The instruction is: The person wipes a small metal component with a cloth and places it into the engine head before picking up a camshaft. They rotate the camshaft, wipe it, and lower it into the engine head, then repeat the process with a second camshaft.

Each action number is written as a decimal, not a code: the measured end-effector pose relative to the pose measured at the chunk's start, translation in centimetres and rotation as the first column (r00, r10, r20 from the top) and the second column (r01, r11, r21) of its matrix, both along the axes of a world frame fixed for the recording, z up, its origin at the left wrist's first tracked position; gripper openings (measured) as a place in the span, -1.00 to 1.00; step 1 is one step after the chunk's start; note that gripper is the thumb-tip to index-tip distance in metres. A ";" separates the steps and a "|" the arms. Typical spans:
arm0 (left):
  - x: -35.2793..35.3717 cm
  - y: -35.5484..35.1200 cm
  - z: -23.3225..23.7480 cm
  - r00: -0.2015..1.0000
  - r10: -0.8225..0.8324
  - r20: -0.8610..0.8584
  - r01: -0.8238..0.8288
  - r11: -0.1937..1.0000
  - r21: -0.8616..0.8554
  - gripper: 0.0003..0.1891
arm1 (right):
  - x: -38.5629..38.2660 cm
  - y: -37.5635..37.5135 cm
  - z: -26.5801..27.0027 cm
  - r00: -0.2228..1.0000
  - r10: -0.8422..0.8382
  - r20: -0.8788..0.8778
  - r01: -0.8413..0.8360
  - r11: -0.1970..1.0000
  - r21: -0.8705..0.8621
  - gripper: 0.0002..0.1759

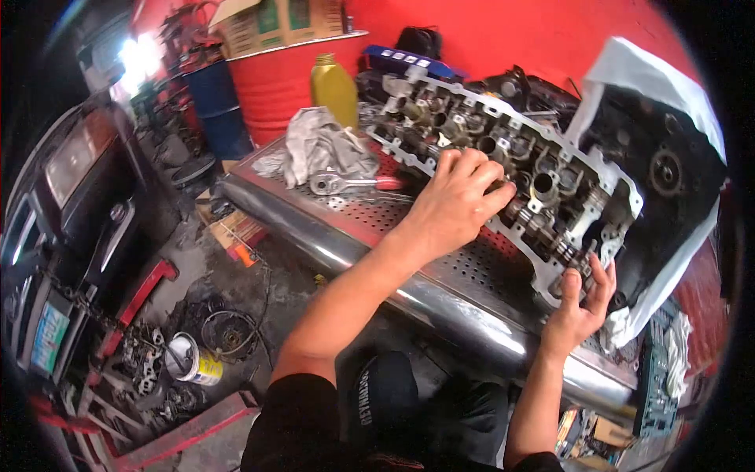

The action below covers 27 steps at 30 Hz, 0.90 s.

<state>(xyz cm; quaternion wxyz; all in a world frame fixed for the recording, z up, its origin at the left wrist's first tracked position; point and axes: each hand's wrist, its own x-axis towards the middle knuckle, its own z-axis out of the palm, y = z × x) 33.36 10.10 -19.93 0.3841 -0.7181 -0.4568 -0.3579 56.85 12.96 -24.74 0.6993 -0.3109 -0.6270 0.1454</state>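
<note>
A metal cylinder head [543, 186] lies at a slant across the perforated bench, its open valve side facing up. Along its near side runs a camshaft [521, 214] with shiny lobes. My left hand [464, 193] reaches over the near edge, fingers curled down around the middle of the camshaft; the fingertips are partly hidden. At the right end, my right hand [582, 311] pinches the camshaft's end between thumb and fingers. A ratchet wrench [334, 182] with a red handle rests left of my left hand, beside a crumpled grey rag [326, 145].
A yellow-green oil bottle [334, 90] stands behind the rag. A dark engine cover [664, 169] on white sheeting sits at right, near a green tool case [659, 377]. The bench's rounded metal edge [464, 315] faces me. A white bucket [193, 359] and loose parts lie on the floor.
</note>
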 end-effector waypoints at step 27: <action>-22.3 7.6 -3.8 0.252 0.061 0.966 0.379 0.912 -0.157 -0.71 | -0.3 0.6 -0.1 0.962 0.195 -0.191 -0.227 0.960 -0.162 -0.49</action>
